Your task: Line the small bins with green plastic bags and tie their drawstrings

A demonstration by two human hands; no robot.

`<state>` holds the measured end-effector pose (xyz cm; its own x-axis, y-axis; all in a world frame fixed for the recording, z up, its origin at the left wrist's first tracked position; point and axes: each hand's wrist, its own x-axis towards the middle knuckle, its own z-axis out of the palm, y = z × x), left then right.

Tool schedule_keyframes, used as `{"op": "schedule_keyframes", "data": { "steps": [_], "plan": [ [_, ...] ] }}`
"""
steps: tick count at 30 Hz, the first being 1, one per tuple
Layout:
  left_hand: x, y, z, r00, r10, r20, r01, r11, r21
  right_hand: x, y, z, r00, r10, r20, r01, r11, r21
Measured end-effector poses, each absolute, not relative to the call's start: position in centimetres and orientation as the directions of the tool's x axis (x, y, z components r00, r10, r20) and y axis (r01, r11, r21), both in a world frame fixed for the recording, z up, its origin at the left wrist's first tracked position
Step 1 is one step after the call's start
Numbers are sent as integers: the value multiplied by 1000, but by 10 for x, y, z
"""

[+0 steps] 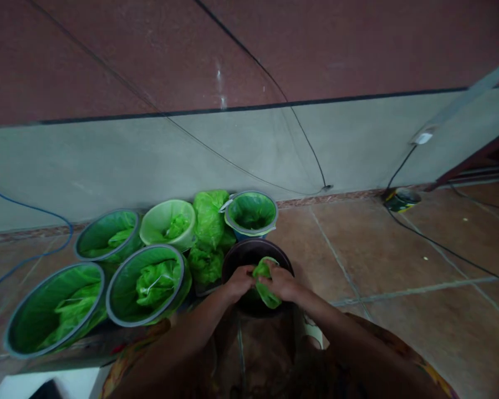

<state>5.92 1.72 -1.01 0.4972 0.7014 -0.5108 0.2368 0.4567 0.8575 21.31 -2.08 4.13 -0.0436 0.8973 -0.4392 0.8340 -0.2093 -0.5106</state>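
Observation:
A crumpled green plastic bag is held between my two hands over a dark brown bucket. My left hand grips its left side with curled fingers. My right hand is closed on its right side, near the upper end. The lower part of the bag hangs inside the bucket. What lies at the bucket's bottom is mostly hidden by my hands and shadow. Just behind stands a grey-rimmed bucket lined with green plastic.
Several green-lined tubs with green bags inside stand to the left. A full green bag leans by the wall. A blue hose lies far left, a small can and black cable right. A white surface is at lower left.

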Motion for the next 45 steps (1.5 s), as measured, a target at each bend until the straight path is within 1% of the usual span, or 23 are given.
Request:
{"op": "schedule_keyframes", "data": {
  "steps": [3,6,8,10,13,15,17,18,19,20,22,23,25,27,29,31,33,35,37,39,42,44,45],
  "plan": [
    [61,15,-12,437,725,-532,333,419,845,205,-12,24,-83,910,-405,768,-201,-608],
    [54,20,-5,419,771,-479,576,182,797,212,-4,17,-83,922,-377,821,-151,-550],
    [45,28,5,416,799,-434,730,-9,683,225,1,18,-107,913,-393,865,-109,-490],
    [34,37,17,392,818,-421,845,-139,516,243,5,24,-131,894,-429,898,-76,-433],
    [21,48,33,366,835,-411,916,-245,317,264,5,40,-169,844,-509,935,-27,-354],
    [17,51,39,368,838,-402,921,-271,279,271,2,55,-179,736,-653,945,-56,-323],
    [17,52,40,394,834,-387,910,-295,292,272,0,67,-174,597,-783,936,-146,-319],
    [19,51,39,418,830,-369,897,-315,309,271,0,71,-173,580,-796,927,-178,-331],
    [21,50,38,448,826,-342,881,-341,329,270,1,73,-164,624,-764,917,-190,-352],
    [24,49,37,478,822,-308,861,-370,349,268,2,74,-144,711,-689,909,-180,-375],
    [29,47,36,530,814,-237,820,-421,389,262,6,70,-98,874,-476,894,-133,-427],
    [32,46,36,552,808,-207,798,-440,411,258,8,67,-89,914,-396,880,-115,-462],
    [36,46,36,585,795,-159,756,-464,462,249,9,60,-125,934,-335,831,-86,-549],
    [39,45,38,604,788,-120,716,-470,516,237,8,55,-191,922,-336,803,-50,-594],
    [40,46,39,607,790,-88,689,-468,554,228,6,54,-197,913,-357,828,-40,-559],
    [39,46,39,591,803,-80,705,-466,535,225,5,54,-151,916,-371,857,-66,-512],
    [35,46,38,540,833,-118,783,-446,434,230,6,55,-87,921,-380,847,-133,-514],
    [30,46,38,463,867,-185,869,-403,286,242,9,56,-27,918,-396,829,-200,-522],
    [23,48,39,394,879,-269,918,-359,170,259,11,59,39,905,-424,845,-257,-469],
    [15,50,41,352,861,-366,936,-329,125,276,11,63,101,859,-502,856,-332,-396],
    [5,54,48,319,807,-497,946,-307,108,293,6,68,162,693,-703,838,-473,-273],
    [0,56,54,306,779,-547,947,-306,93,298,2,69,176,616,-768,869,-464,-174],
    [-1,57,56,299,764,-571,948,-308,84,299,1,68,186,624,-759,896,-425,-129]
  ]
}}
